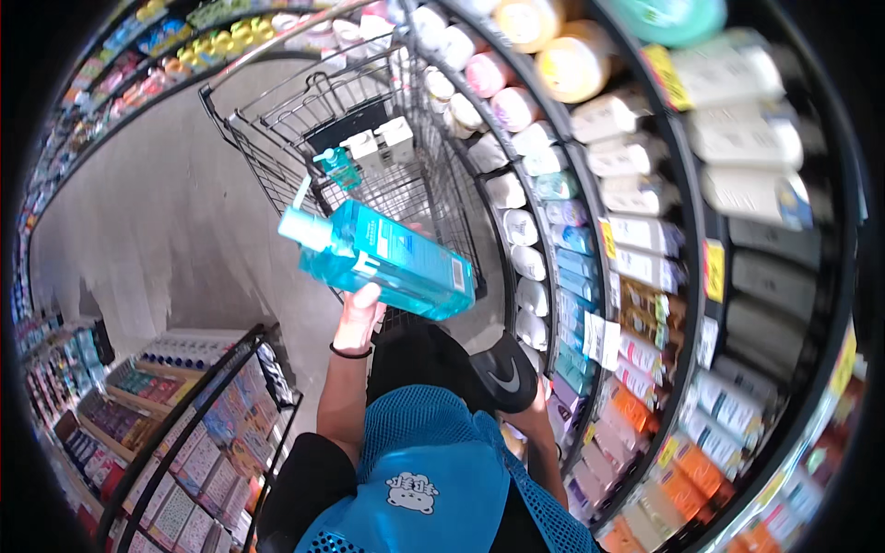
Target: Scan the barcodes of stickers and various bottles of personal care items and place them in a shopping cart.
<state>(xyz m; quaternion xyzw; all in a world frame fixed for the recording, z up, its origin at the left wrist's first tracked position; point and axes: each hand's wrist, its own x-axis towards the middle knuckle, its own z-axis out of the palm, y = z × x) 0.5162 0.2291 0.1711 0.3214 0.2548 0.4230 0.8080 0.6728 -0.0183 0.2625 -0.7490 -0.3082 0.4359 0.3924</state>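
A large clear teal pump bottle (408,259) with a white pump head lies tilted in my left hand (361,321). My thumb presses its near side, while the bottle hides most of my fingers. Beyond it stands a metal shopping cart (276,173). In the cart are a smaller teal pump bottle (340,169) and two white bottles (379,146) side by side. My right hand (531,413) is low beside my knee, close to the shelves. The knee and the shelf goods partly cover it, so its fingers and anything in them cannot be made out.
Curved-looking shelves (681,228) packed with bottles line the right side. A price card (601,339) juts out from one shelf edge. At lower left is a display stand (173,442) with boxed goods and a black rail. Grey floor (159,207) lies left of the cart.
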